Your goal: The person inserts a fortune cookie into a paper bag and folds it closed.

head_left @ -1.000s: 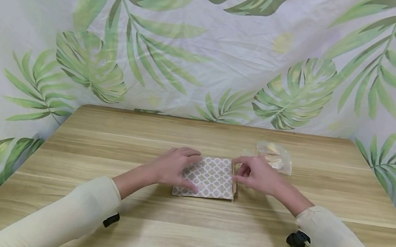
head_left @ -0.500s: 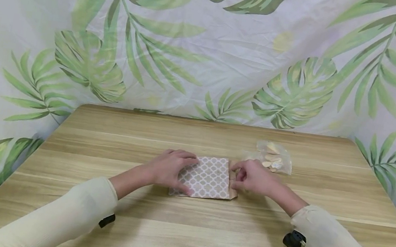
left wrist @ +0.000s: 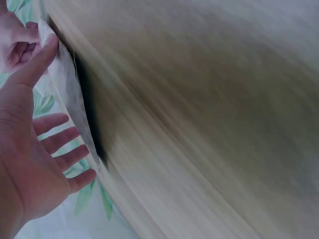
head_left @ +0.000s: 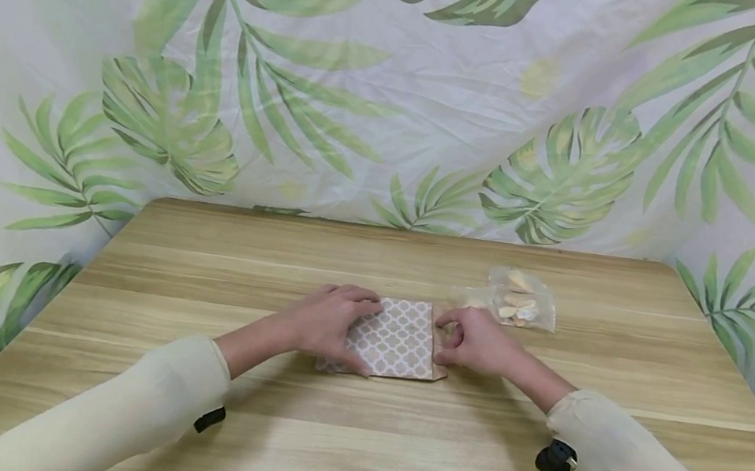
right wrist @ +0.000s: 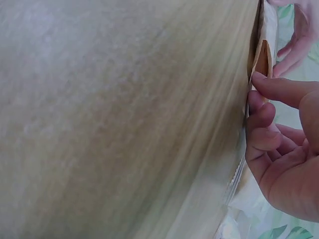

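A flat paper bag (head_left: 396,337) with a white and beige lattice print lies on the wooden table, its mouth toward the right. My left hand (head_left: 326,324) rests on the bag's left part, thumb along the near edge and fingers spread. In the left wrist view those fingers (left wrist: 62,139) are straight and the thumb touches the paper. At the mouth, my right hand (head_left: 481,341) pinches the brown edge between thumb and curled fingers. The right wrist view shows the mouth gaping a little, brown inside (right wrist: 263,59), beside the right thumb (right wrist: 279,89).
Behind my right hand lies a clear plastic bag (head_left: 527,299) with several small pale pieces. A second clear bag (head_left: 470,295) lies partly behind that hand. A leaf-printed cloth (head_left: 332,142) hangs along the table's far edge (head_left: 407,231).
My right hand has moved slightly left along with the bag's right edge. More of the brown mouth shows now. My left hand stays on the bag, shifting only a little.
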A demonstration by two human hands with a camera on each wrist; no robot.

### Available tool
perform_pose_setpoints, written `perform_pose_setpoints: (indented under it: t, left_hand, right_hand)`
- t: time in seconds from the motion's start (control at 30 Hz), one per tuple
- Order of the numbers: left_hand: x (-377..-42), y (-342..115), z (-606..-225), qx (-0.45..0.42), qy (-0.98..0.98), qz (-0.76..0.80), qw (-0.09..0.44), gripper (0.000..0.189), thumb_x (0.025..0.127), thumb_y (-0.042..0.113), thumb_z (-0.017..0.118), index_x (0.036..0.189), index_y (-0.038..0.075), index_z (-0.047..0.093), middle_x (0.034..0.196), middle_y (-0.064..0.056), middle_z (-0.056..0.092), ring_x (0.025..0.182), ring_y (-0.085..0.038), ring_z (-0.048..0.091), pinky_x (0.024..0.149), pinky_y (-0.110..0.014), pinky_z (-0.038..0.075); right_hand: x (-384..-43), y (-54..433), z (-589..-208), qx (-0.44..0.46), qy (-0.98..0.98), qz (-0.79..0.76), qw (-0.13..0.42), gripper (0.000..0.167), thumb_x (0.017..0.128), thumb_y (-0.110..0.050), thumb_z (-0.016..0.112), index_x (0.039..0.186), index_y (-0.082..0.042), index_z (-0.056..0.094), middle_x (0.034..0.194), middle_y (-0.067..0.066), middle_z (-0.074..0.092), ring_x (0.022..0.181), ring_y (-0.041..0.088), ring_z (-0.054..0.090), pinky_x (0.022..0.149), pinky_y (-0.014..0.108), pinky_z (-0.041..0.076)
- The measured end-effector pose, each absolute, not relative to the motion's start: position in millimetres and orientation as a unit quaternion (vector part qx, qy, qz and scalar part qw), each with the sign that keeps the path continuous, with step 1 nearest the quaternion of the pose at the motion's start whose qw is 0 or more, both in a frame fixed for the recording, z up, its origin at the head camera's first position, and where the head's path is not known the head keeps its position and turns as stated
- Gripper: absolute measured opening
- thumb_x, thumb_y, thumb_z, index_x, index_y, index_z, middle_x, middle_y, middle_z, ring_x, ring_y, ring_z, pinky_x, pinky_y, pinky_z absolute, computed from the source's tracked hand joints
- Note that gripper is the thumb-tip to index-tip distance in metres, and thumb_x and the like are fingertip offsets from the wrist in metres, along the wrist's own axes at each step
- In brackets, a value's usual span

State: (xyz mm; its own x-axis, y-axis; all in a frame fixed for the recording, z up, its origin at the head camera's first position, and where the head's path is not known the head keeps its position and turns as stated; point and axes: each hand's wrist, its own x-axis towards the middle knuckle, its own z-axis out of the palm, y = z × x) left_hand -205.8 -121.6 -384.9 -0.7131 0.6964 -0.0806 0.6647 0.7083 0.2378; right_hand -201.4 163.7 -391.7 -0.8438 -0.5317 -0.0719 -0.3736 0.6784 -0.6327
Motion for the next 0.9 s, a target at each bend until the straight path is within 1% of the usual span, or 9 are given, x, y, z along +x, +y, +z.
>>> perform_pose_setpoints:
  t: [0.17, 0.3, 0.43, 0.7, 0.9]
  left_hand:
    - [-208.5, -110.1, -389.6, 0.361, 0.921, 0.113, 0.096, 0.105, 0.076, 0.063, 0.084, 0.154, 0.002, 0.047, 0.158, -0.017, 0.045, 0.148, -0.036, 0.038, 0.118, -0.062, 0.032]
    - [-210.3, -104.9, -392.7, 0.356, 0.922, 0.124, 0.089, 0.109, 0.074, 0.062, 0.085, 0.154, 0.000, 0.045, 0.157, -0.019, 0.046, 0.147, -0.037, 0.039, 0.118, -0.060, 0.033]
    - [-211.4, -102.1, -394.4, 0.358, 0.920, 0.136, 0.079, 0.109, 0.072, 0.059, 0.088, 0.153, -0.002, 0.046, 0.154, -0.020, 0.048, 0.145, -0.037, 0.042, 0.117, -0.059, 0.034]
    - [-212.8, -101.2, -398.1, 0.350, 0.923, 0.141, 0.070, 0.107, 0.071, 0.057, 0.090, 0.151, 0.000, 0.049, 0.153, -0.018, 0.051, 0.144, -0.035, 0.043, 0.117, -0.056, 0.036]
    - [-212.3, -101.9, -397.4, 0.349, 0.922, 0.148, 0.072, 0.106, 0.071, 0.056, 0.090, 0.151, 0.000, 0.049, 0.153, -0.018, 0.050, 0.144, -0.036, 0.044, 0.117, -0.057, 0.036]
  right_hand:
    - [-201.3, 164.1, -393.2, -0.241, 0.905, -0.327, 0.130, 0.051, 0.080, -0.004, 0.086, 0.121, 0.015, 0.064, 0.067, -0.002, 0.069, 0.058, 0.005, 0.060, 0.061, 0.024, 0.052]
    - [-201.4, 164.4, -393.2, -0.238, 0.904, -0.329, 0.133, 0.051, 0.079, -0.004, 0.086, 0.121, 0.014, 0.064, 0.066, -0.002, 0.069, 0.058, 0.005, 0.060, 0.059, 0.024, 0.052]
    - [-201.8, 164.6, -393.4, -0.236, 0.904, -0.332, 0.133, 0.051, 0.079, -0.004, 0.087, 0.121, 0.014, 0.064, 0.066, -0.001, 0.069, 0.058, 0.006, 0.060, 0.059, 0.024, 0.052]
    - [-202.6, 164.5, -395.5, -0.231, 0.902, -0.340, 0.133, 0.051, 0.079, -0.005, 0.087, 0.121, 0.013, 0.064, 0.068, -0.001, 0.069, 0.059, 0.006, 0.060, 0.060, 0.025, 0.052]
    - [-202.9, 163.7, -398.9, -0.239, 0.895, -0.358, 0.119, 0.043, 0.080, -0.004, 0.086, 0.117, 0.011, 0.068, 0.067, -0.001, 0.066, 0.059, 0.006, 0.056, 0.059, 0.024, 0.049]
